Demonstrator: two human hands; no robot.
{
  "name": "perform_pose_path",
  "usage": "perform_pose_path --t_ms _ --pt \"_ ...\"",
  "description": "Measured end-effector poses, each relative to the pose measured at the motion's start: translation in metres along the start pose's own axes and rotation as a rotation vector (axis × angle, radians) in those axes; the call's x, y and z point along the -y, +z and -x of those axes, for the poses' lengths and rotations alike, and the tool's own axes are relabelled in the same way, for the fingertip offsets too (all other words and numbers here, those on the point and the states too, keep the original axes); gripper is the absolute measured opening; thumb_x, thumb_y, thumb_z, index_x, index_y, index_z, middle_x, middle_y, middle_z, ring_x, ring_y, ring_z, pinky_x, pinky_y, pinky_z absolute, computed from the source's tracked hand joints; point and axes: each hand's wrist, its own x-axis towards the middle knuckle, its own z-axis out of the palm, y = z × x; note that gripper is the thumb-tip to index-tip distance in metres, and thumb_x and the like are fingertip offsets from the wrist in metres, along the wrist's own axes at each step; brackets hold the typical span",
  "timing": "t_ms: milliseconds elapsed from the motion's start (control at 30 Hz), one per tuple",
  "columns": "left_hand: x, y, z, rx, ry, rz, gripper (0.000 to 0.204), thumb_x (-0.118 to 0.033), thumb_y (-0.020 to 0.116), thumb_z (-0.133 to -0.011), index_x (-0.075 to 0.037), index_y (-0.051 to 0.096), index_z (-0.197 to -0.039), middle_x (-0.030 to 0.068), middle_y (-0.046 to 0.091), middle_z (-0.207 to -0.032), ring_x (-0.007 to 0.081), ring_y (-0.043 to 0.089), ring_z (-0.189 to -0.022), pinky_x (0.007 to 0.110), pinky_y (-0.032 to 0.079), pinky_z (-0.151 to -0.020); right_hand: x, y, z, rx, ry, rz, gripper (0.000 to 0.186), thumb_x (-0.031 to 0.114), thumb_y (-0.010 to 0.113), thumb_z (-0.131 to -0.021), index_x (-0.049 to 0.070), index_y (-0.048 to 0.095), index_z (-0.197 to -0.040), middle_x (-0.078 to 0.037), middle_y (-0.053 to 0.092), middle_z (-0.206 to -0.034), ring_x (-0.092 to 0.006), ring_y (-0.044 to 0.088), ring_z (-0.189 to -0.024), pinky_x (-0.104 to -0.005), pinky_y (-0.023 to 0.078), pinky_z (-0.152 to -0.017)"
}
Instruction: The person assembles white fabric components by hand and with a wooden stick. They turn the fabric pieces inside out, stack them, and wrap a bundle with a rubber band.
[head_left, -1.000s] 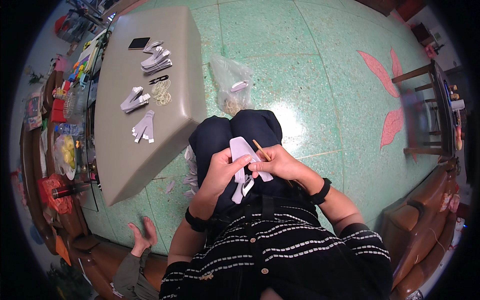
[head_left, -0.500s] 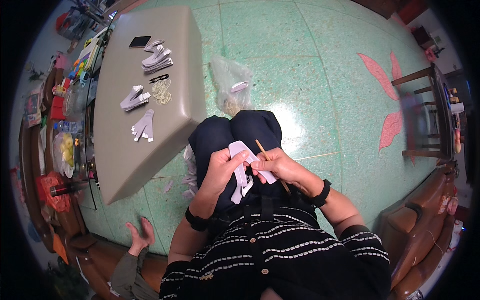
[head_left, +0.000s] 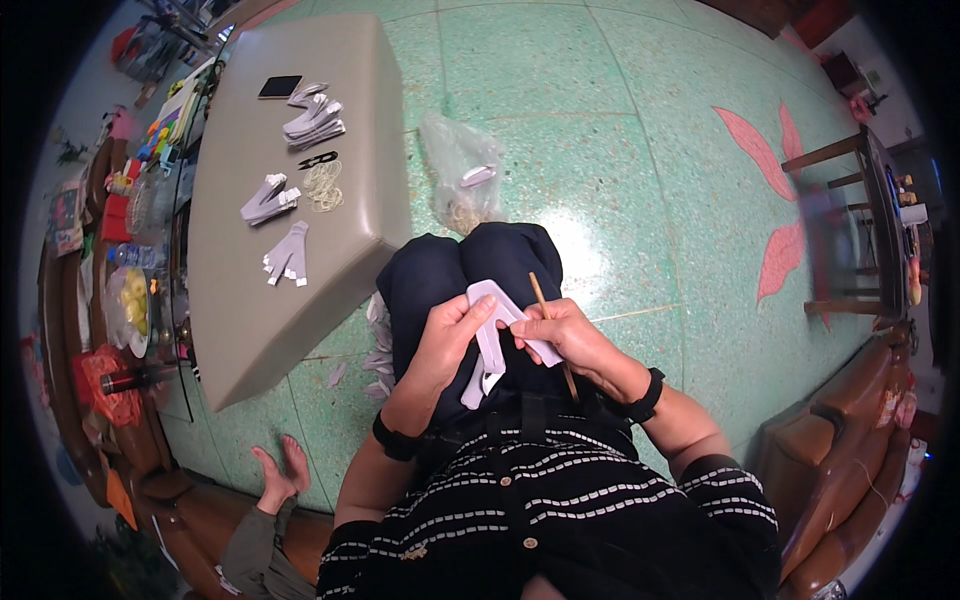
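Note:
Above my lap, a pale lavender fabric strip (head_left: 491,345), folded into a bent V, hangs between both hands. My left hand (head_left: 452,335) pinches its upper fold with the thumb on top. The strip's right arm is gripped by my right hand (head_left: 566,335), which also keeps a thin wooden stick (head_left: 540,293), like a chopstick, slanting through its fingers. A loose end with a white inner side dangles near my waist. Similar strips lie on the beige padded bench (head_left: 340,215) at left: a stacked bundle (head_left: 314,124), a smaller bundle (head_left: 270,199) and a fanned one (head_left: 288,253).
On the bench are a phone (head_left: 280,87), black thread snips (head_left: 318,160) and a coil of pale string (head_left: 323,187). A clear plastic bag (head_left: 458,165) rests on the green floor beyond my knees. Another person's bare feet (head_left: 280,470) show at lower left; a dark wooden chair (head_left: 850,220) stands right.
Both hands have shifted slightly right with the fabric strip. The stick has tipped more upright in my right hand, and the strip's V has opened a little differently.

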Motion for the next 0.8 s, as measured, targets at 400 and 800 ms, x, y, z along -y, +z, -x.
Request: perform_pose_path --t_ms 400,800 --pt "-0.001 -0.005 0.007 0.004 0.037 -0.083 0.018 -0.008 0.058 -0.089 0.002 0.062 -0.103 0.0041 0.065 -0.090 0.0075 0.059 -0.077 0.022 0.046 -0.069 0.014 0.004 0.002 -0.287 -0.707 0.692 0.017 0.009 0.072 -0.076 0.001 0.061 -0.087 -0.006 0.058 -0.080 -0.0157 0.056 -0.070 -0.0273 0.045 -0.061" --pt "0.004 -0.014 0.008 0.098 0.060 -0.278 0.017 -0.012 0.055 -0.091 0.002 0.065 -0.095 0.0004 0.063 -0.080 0.0050 0.055 -0.070 0.019 0.042 -0.064 0.024 0.004 -0.004 -0.043 -0.597 0.877 0.014 0.005 0.069 -0.073 0.000 0.063 -0.084 -0.012 0.058 -0.076 -0.0278 0.058 -0.070 -0.0339 0.046 -0.061"
